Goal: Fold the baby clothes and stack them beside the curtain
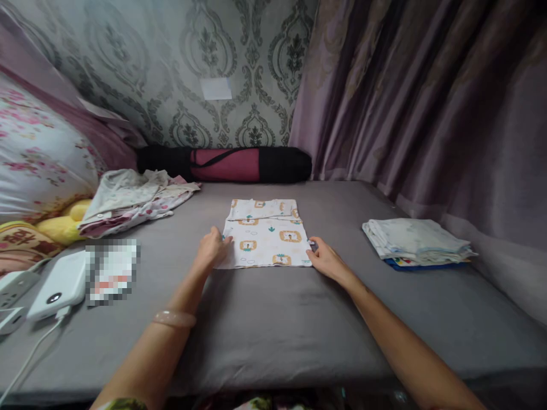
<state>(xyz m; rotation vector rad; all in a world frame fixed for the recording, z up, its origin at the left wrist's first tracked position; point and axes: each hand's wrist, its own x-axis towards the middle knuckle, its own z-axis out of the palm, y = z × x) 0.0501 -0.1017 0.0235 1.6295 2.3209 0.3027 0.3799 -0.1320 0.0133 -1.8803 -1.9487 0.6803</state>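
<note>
A white cloth piece printed with orange lion faces and green leaves lies on the grey bed surface in front of me. Its far part is folded over toward me in a band. My left hand grips the left edge, thumb on top and fingers partly hidden. At the lower right edge, my right hand pinches the fabric between thumb and fingers. The near edge of the cloth is almost straight. Whether it is a garment or a plain cloth, I cannot tell.
To the right sits a stack of folded clothes. Rumpled clothes lie at left beside a yellow plush toy. Nearer are a white power bank with a cable and a blurred packet. A black and maroon roll bag lies along the wall.
</note>
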